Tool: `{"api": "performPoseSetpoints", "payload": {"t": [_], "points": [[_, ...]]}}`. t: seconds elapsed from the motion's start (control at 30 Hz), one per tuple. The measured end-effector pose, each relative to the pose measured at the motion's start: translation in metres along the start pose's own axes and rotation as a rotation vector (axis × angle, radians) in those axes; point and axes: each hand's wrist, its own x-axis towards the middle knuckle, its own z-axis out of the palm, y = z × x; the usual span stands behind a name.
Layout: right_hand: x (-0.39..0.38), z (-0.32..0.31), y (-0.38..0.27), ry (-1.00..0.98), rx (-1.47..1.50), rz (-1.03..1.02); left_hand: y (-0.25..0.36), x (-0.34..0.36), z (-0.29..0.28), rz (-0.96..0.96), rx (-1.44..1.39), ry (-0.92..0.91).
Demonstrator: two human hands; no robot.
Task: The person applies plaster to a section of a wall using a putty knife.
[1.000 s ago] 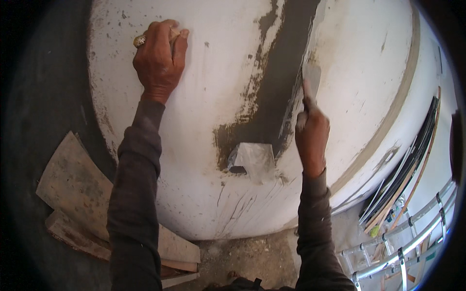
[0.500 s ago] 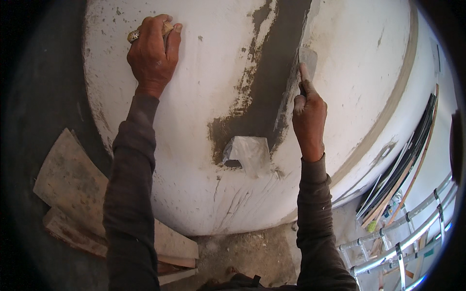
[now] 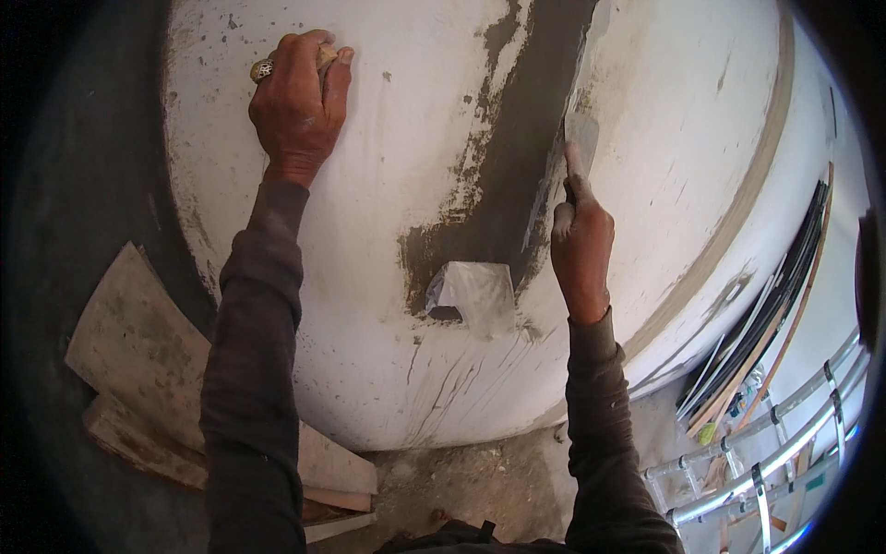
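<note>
Our right hand (image 3: 583,245), scraper (image 3: 582,137) gripped, slid down the strip edge (image 3: 540,196); across open wall (image 3: 378,166) our left hand (image 3: 297,111) clasps something tan (image 3: 326,56).

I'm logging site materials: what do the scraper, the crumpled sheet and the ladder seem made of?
Scraper: perhaps metal, flat, grey and dull where visible. Sheet: likely plastic film, thin, creased and glossy. Ladder: probably aluminium, from its silvery shine.
</note>
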Motion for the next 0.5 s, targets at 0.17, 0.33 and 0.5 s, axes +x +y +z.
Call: {"api": "performPoseSetpoints", "payload": {"t": [0.17, 0.33, 0.5], "points": [[0.036, -0.016, -0.018, -0.073, -0.001, 0.062, -0.003, 0.000, 0.000, 0.049, 0.030, 0.035], [0.002, -0.003, -0.004, -0.062, -0.024, 0.035, -0.003, 0.000, 0.002, 0.060, -0.017, 0.071], [0.018, -0.010, 0.004, -0.023, -0.050, -0.027, -0.001, 0.005, 0.003, 0.083, 0.006, 0.079]]}}
